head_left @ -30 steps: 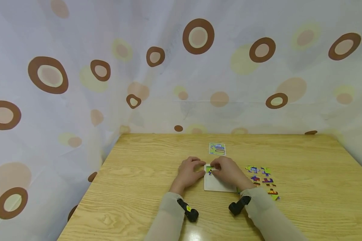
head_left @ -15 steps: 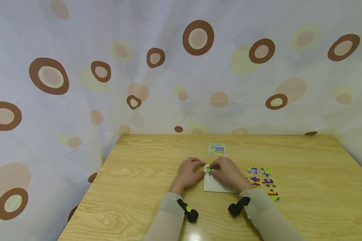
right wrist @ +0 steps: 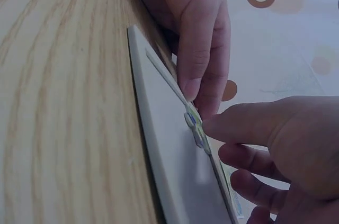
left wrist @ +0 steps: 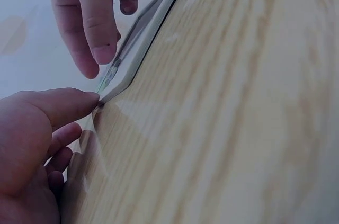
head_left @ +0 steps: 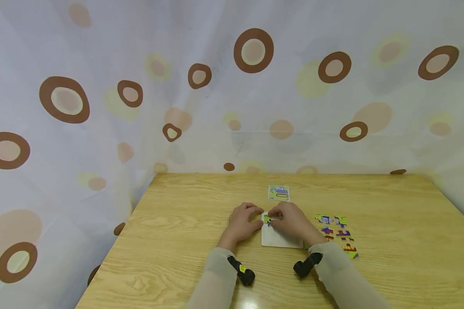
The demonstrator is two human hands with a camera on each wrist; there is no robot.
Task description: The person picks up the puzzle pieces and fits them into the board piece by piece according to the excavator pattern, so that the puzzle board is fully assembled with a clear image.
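A white puzzle tray (head_left: 277, 239) lies flat on the wooden table. In its upper left corner sits a small green puzzle piece (head_left: 267, 219) with blue marks; its jigsaw tabs (right wrist: 195, 126) show in the right wrist view. Thumb and forefinger of my right hand (head_left: 292, 219) pinch that piece, while the wrist lies over the tray's right side. My left hand (head_left: 241, 222) rests at the tray's left edge, its thumb (left wrist: 74, 102) touching the edge near a corner. Part of the tray is hidden beneath my right hand.
Several loose puzzle pieces (head_left: 343, 234) lie right of the tray, some partly behind the right forearm. A picture card (head_left: 279, 192) of a digger-like vehicle lies behind the tray. A patterned curtain (head_left: 216, 107) hangs beyond the table's back edge.
Both hands and the puzzle piece stay almost in place. The whole head view has shifted very slightly downward.
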